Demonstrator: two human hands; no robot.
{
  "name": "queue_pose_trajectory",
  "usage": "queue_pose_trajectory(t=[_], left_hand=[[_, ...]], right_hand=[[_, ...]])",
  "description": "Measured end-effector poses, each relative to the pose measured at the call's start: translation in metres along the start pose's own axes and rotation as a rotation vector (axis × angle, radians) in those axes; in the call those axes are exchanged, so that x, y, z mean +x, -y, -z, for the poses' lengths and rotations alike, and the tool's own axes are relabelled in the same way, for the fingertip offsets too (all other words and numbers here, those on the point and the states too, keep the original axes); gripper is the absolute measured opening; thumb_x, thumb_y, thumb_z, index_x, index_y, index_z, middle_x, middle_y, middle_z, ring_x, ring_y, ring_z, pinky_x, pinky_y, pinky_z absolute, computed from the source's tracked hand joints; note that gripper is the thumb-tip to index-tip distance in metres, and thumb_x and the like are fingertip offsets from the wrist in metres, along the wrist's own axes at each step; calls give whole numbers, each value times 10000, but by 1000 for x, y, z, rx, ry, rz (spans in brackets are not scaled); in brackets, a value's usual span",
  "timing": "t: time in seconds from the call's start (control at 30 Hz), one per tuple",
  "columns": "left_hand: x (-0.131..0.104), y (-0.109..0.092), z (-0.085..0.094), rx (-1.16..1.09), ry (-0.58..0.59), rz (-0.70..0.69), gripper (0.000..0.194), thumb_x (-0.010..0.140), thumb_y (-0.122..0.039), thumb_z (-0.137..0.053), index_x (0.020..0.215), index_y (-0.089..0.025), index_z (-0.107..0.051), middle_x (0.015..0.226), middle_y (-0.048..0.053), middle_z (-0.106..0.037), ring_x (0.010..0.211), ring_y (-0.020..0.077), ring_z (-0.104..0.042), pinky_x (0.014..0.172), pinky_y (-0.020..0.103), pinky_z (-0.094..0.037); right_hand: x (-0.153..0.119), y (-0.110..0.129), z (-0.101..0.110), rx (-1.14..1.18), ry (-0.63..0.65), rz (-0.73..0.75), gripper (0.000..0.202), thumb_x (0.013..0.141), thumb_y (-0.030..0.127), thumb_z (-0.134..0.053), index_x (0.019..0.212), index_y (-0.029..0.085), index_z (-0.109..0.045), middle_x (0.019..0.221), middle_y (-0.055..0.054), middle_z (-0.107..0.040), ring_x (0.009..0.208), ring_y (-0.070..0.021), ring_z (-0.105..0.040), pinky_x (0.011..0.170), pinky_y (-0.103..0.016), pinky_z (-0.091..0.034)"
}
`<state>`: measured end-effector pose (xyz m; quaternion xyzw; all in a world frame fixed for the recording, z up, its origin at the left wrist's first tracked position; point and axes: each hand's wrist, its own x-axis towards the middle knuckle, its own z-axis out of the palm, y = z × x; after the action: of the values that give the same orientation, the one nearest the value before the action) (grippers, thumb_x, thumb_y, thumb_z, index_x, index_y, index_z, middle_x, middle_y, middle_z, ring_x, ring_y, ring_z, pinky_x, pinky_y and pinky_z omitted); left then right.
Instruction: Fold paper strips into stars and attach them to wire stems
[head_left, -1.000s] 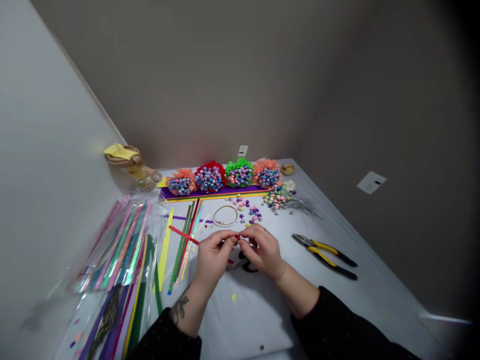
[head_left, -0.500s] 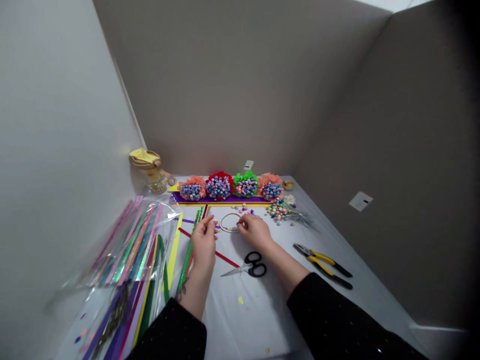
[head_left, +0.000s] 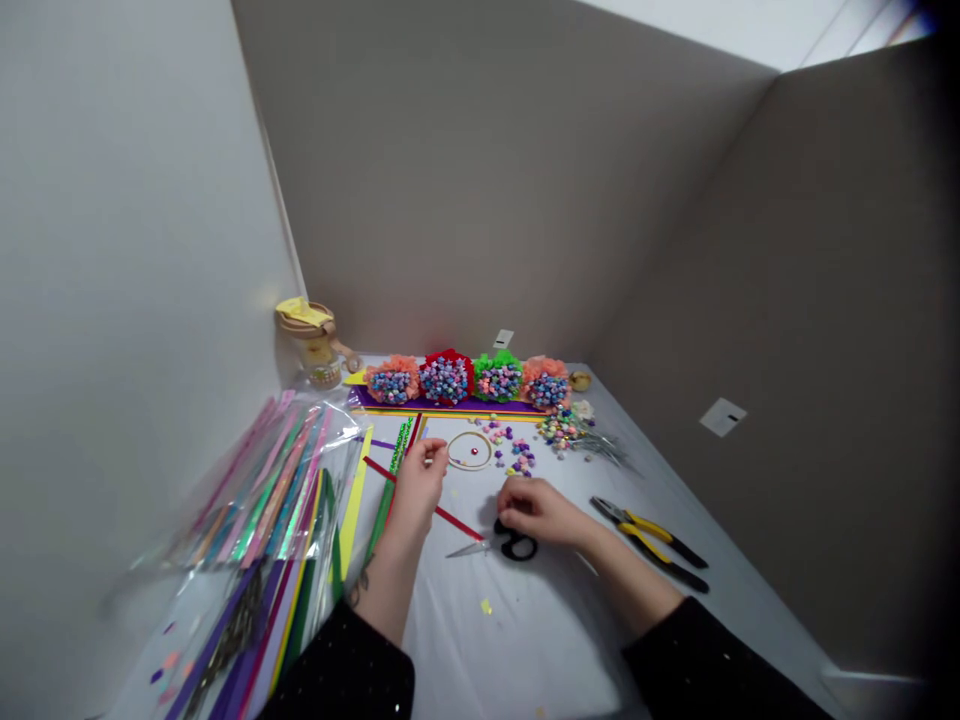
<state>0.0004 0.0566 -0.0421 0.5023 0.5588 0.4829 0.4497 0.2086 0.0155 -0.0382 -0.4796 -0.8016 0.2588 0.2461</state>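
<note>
My left hand [head_left: 421, 485] is closed in a pinch beside the left edge of a pale ring [head_left: 469, 434]. Whatever its fingertips hold is too small to make out. Inside the ring lies a small red bead [head_left: 474, 452]. My right hand [head_left: 541, 510], fingers curled together, is over the black handles of the scissors [head_left: 517, 548]; I cannot tell whether it touches them. The scissors' blades point left across the white cloth. A red strip [head_left: 459, 523] runs from under my left hand to the blades. Small coloured beads [head_left: 517, 455] lie scattered right of the ring.
Yellow-handled pliers [head_left: 652, 540] lie at the right. Clear bags of coloured strips [head_left: 262, 490] cover the left side. Several ruffled flowers with beaded centres [head_left: 446, 378] stand in a row at the back, near a lidded cup [head_left: 319, 350]. Silvery stems [head_left: 604, 447] lie at right.
My right hand has left the ring and come down toward me, over the scissors' handles. A red bead now shows within the ring. My left hand stays beside the ring.
</note>
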Motion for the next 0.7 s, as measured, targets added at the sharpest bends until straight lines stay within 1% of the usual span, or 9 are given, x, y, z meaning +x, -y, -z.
queue_pose_trajectory(t=[0.1,0.17,0.23,0.3,0.37,0.43,0.5,0.63,0.7], left_hand=[[-6,-6,3,239,193,-86,56,678,-179,-615,731,-183,-631,752,29,-640,744,177,-599,711,285,-432],[-12,-10,5,378,282,-123,123,592,-75,-629,643,-186,-612,729,33,-622,818,216,-588,796,325,-405],[-17,-13,5,479,359,-139,160,540,-37,-631,588,-185,-593,722,40,-605,852,242,-573,823,342,-391],[-21,-15,4,629,469,-188,122,571,-73,-636,614,-185,-610,771,54,-609,882,254,-562,826,345,-393],[-23,-15,4,820,602,-286,87,659,-124,-607,706,-188,-643,853,65,-615,916,250,-554,838,345,-396],[-22,-15,5,959,701,-362,154,731,-116,-538,788,-194,-657,901,67,-617,925,233,-551,841,338,-398],[-19,-15,8,1023,712,-362,236,746,-56,-478,814,-193,-658,895,68,-622,904,217,-553,824,324,-404],[-10,-20,17,1150,535,-294,318,714,27,-424,856,-153,-644,929,99,-622,902,217,-551,820,324,-410],[-7,-22,20,1160,518,-280,287,738,1,-430,863,-150,-639,934,100,-619,904,219,-552,829,328,-415]], right_hand=[[-11,4,3,81,169,156,23,734,166,-644,744,183,-632,693,17,-617,666,-130,-575,637,-224,-459],[-15,1,6,85,227,192,96,709,111,-637,770,182,-616,745,4,-617,718,-143,-569,674,-243,-449],[-18,-5,9,49,246,187,186,670,63,-628,806,187,-605,805,-8,-617,780,-159,-565,712,-260,-440],[-21,-10,11,7,250,171,258,653,40,-608,859,195,-596,858,-17,-612,824,-171,-556,737,-273,-430],[-23,-13,11,-30,253,127,283,657,43,-592,892,202,-587,878,-19,-609,828,-172,-547,730,-269,-421],[-24,-16,11,-62,267,50,279,662,72,-605,907,203,-583,880,-20,-613,811,-170,-543,701,-254,-408],[-25,-18,12,-100,291,-32,274,661,118,-636,918,200,-586,874,-23,-620,792,-171,-541,676,-246,-390],[-27,-25,18,-200,337,-136,200,671,170,-644,865,198,-606,843,-29,-630,764,-176,-542,650,-246,-359],[-28,-27,20,-233,328,-171,152,695,192,-629,846,198,-607,841,-33,-638,760,-179,-549,648,-250,-353]])
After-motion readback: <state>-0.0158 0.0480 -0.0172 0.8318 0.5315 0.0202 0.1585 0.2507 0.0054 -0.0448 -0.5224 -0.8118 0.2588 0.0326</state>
